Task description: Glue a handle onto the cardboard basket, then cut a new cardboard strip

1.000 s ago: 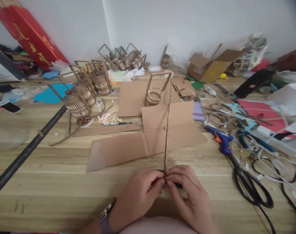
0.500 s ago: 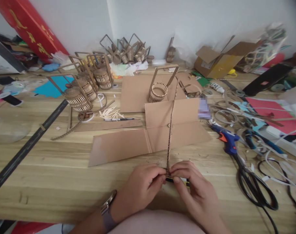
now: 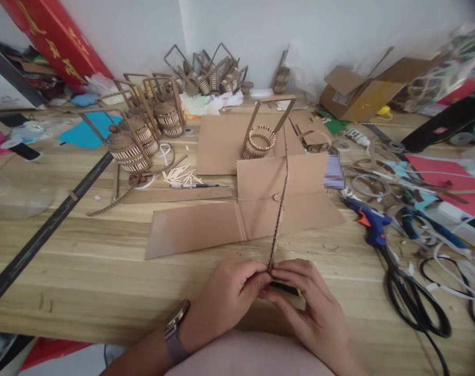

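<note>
Head view: a narrow corrugated cardboard strip [image 3: 277, 227] is presented edge-on, its near end being gripped at the fingertips of both hands, low and near the person's body. Its long axis is directed straight away from the person, with a slight lean to the right toward the far end, so that it is crossed by the line of the two hands almost squarely. Neither hand is set clearly nearer: the near end is flanked by the left hand [image 3: 233, 292] on one side and the right hand [image 3: 311, 303] on the other. The left thumb and forefinger are closed in a tight pinch; the right fingertips are pressed to the strip, while a gap is left between thumb and forefinger. In that gap a black-and-yellow tool [image 3: 286, 288] is partly seen; whether it is gripped cannot be told. Beyond the hands, a folded cardboard sheet [image 3: 198, 230] is crossed by the strip in the picture, though contact between them cannot be judged. The far end is seen just right of a slatted basket [image 3: 255, 152].
</note>
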`<control>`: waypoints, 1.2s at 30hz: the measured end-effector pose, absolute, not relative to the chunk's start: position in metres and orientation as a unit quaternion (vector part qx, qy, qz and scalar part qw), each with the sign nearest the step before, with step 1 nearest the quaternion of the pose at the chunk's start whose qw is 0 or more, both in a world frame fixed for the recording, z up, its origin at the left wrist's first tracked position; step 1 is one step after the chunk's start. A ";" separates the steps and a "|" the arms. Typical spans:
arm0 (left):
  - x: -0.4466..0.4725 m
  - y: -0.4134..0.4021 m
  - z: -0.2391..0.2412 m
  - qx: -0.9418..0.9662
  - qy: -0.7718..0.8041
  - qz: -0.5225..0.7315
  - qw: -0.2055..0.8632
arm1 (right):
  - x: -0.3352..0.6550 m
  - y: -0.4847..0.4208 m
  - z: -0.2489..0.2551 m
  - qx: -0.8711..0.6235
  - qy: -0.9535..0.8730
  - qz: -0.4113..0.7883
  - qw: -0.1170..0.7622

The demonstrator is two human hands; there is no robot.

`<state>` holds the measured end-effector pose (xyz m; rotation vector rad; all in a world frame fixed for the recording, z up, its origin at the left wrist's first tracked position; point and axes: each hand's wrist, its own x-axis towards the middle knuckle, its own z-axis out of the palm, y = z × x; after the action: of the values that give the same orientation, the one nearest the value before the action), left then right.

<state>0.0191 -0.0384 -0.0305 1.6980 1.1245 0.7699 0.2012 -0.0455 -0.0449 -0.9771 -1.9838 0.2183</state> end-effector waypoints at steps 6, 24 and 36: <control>0.021 -0.041 -0.027 0.693 0.450 0.319 0.464 | 0.203 -0.048 -0.042 -0.374 -0.805 0.052 0.457; 0.025 -0.047 -0.025 0.714 0.447 0.313 0.439 | 0.206 -0.052 -0.042 -0.399 -0.796 0.029 0.454; 0.025 -0.047 -0.020 0.688 0.470 0.301 0.463 | 0.206 -0.055 -0.050 -0.416 -0.755 0.080 0.500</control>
<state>0.0247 -0.0466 -0.0204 1.6914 1.1556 0.7399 0.2060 -0.0551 -0.0499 -1.0050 -1.8266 0.1926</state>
